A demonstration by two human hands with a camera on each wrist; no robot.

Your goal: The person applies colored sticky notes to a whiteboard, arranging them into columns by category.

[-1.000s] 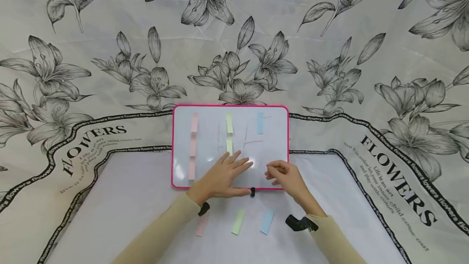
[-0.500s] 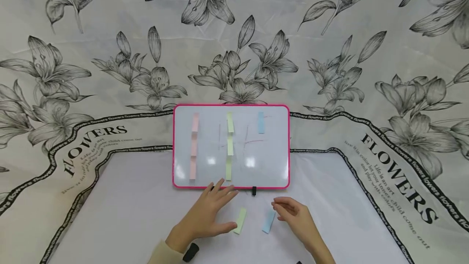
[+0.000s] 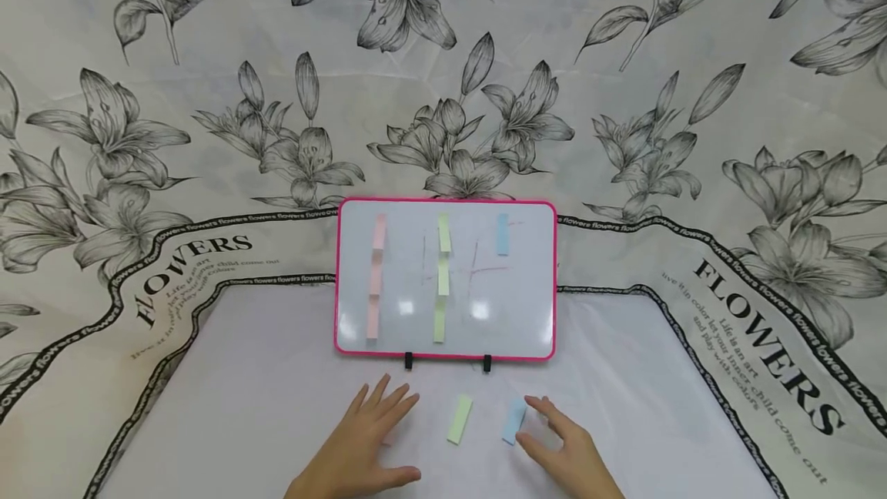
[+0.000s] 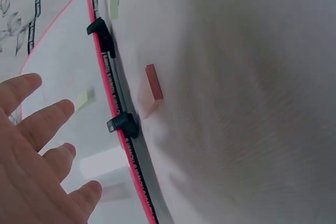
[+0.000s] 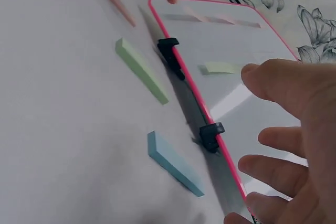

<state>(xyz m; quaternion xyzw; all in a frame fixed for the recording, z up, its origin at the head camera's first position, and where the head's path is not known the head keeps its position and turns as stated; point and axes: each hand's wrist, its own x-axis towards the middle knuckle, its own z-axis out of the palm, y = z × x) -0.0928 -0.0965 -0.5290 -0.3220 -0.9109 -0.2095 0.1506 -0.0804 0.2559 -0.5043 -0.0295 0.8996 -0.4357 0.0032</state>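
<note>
A blue sticky-note pad point(image 3: 513, 422) lies on the table near the thumb and index finger of my right hand point(image 3: 571, 453). The right wrist view has that hand apart from the blue pad point(image 5: 173, 163), fingers spread. To the left of it is a green sticky-note pad point(image 3: 460, 420). My left hand point(image 3: 360, 437) hovers with spread fingers and holds nothing; in the head view it covers most of a pink sticky-note pad point(image 4: 154, 85). Behind stands a pink-framed whiteboard point(image 3: 527, 314). Pink strips point(image 3: 376, 276) and green strips point(image 3: 443, 276) form two columns on it, with one blue strip point(image 3: 502, 234) at upper right.
Two black feet point(image 3: 408, 361) point(image 3: 487, 363) hold up the board's lower edge. Faint red marker lines point(image 3: 474, 268) cross its middle. White cloth point(image 3: 263, 376) covers the table, and a flower-printed cloth point(image 3: 443, 83) rises behind.
Both hands have drawn back from the board toward the pads. A third green strip shows at the foot of the green column, where my left hand was. My right thumb and index finger have parted.
</note>
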